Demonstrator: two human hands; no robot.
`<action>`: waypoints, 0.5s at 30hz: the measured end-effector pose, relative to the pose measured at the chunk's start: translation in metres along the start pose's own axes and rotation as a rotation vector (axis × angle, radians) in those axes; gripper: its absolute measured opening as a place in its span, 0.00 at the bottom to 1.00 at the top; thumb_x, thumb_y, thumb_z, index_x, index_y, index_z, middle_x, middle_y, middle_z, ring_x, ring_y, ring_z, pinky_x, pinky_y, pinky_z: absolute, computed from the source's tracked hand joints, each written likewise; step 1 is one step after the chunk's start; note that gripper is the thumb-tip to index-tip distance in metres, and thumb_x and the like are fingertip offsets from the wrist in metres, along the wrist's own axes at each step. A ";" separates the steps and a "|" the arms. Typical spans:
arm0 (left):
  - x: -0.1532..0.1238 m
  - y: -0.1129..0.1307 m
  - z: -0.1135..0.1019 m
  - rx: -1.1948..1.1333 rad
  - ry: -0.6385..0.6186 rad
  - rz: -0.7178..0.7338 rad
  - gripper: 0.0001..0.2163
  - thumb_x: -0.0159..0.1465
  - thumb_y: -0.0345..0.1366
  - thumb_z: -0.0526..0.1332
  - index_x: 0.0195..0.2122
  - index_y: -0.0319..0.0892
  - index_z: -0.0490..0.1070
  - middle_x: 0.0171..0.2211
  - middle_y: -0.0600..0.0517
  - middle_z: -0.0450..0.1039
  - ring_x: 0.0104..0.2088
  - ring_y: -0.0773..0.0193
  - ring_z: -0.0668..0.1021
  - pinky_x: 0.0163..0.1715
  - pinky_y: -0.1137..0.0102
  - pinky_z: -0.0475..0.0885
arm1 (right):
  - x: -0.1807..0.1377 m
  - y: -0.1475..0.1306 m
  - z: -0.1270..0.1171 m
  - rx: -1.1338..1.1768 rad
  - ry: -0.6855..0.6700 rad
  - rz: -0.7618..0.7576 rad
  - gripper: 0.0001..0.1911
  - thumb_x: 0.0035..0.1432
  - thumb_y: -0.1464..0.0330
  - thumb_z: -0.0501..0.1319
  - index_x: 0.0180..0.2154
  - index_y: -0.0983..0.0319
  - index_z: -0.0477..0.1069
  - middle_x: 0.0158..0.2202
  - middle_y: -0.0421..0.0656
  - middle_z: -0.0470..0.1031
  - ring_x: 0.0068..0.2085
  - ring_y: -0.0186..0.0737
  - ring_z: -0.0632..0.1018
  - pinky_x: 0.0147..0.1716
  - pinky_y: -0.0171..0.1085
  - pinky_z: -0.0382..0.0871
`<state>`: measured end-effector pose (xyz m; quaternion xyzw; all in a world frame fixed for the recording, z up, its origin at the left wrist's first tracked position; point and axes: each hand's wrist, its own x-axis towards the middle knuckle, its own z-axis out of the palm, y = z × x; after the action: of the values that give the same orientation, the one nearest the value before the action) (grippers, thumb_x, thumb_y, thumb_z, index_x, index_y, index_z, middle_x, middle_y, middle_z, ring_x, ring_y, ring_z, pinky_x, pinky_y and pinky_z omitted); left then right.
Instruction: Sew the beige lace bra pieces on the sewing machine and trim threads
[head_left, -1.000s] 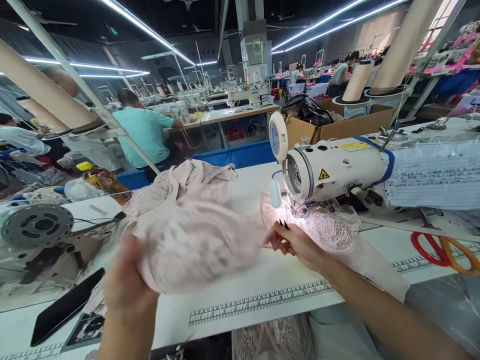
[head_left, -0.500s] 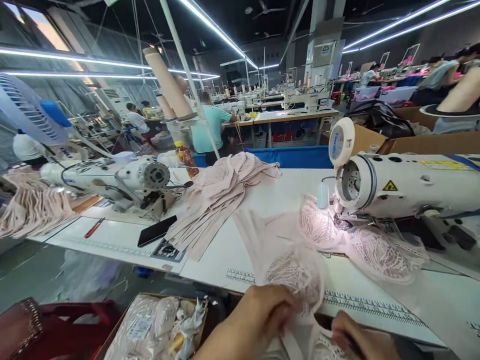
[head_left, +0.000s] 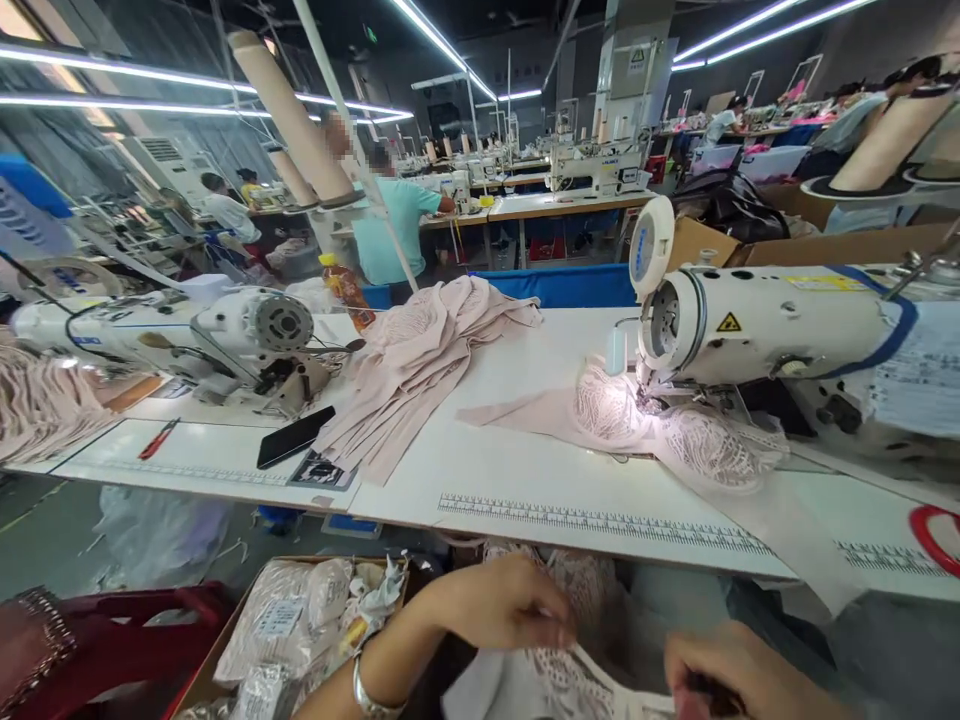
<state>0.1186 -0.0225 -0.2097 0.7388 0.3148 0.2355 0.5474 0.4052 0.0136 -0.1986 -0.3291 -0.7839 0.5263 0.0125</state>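
Note:
My left hand [head_left: 499, 605] is low in front of the table edge, fingers pinched on a pale pink lace piece [head_left: 559, 670] lying in my lap. My right hand [head_left: 724, 670] is closed on the same lace piece at its right end. On the white table, another pink lace garment [head_left: 675, 435] lies under the needle of the white sewing machine [head_left: 757, 325]. A heap of pink garments [head_left: 420, 365] lies to the left on the table [head_left: 525, 480].
A second sewing machine [head_left: 247, 335] and a black phone [head_left: 295, 437] sit at the left. A cardboard box of bagged items [head_left: 292, 630] stands on the floor by a red stool [head_left: 150, 630]. Red scissor handles [head_left: 937, 525] lie far right. Other people work at benches behind.
My hands have dropped from the table top to below its edge, drawing the lace piece down into my lap. The view has swung left and lower.

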 end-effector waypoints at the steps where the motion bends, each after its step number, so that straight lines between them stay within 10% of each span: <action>1: 0.000 -0.005 0.002 -0.133 0.050 -0.077 0.23 0.68 0.52 0.63 0.24 0.39 0.67 0.21 0.53 0.64 0.24 0.66 0.65 0.24 0.72 0.59 | 0.001 0.000 -0.002 0.017 -0.025 -0.010 0.19 0.62 0.54 0.58 0.26 0.61 0.64 0.25 0.41 0.65 0.28 0.37 0.65 0.27 0.34 0.53; 8: 0.007 -0.022 0.029 -0.990 0.466 -0.262 0.27 0.52 0.50 0.77 0.20 0.38 0.61 0.19 0.56 0.57 0.20 0.72 0.59 0.21 0.77 0.55 | 0.021 0.027 -0.007 0.526 0.009 -0.212 0.31 0.58 0.44 0.63 0.22 0.63 0.59 0.29 0.45 0.70 0.28 0.35 0.66 0.28 0.34 0.55; 15: 0.021 -0.029 0.049 -1.191 0.567 -0.227 0.30 0.48 0.46 0.79 0.20 0.41 0.54 0.15 0.60 0.52 0.16 0.75 0.56 0.17 0.80 0.57 | 0.037 0.034 0.015 0.988 0.138 -0.179 0.35 0.54 0.44 0.67 0.20 0.61 0.51 0.17 0.33 0.50 0.20 0.28 0.52 0.20 0.32 0.44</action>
<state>0.1609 -0.0336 -0.2514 0.1822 0.3386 0.4951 0.7791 0.3876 0.0286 -0.2455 -0.2493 -0.4638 0.8082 0.2636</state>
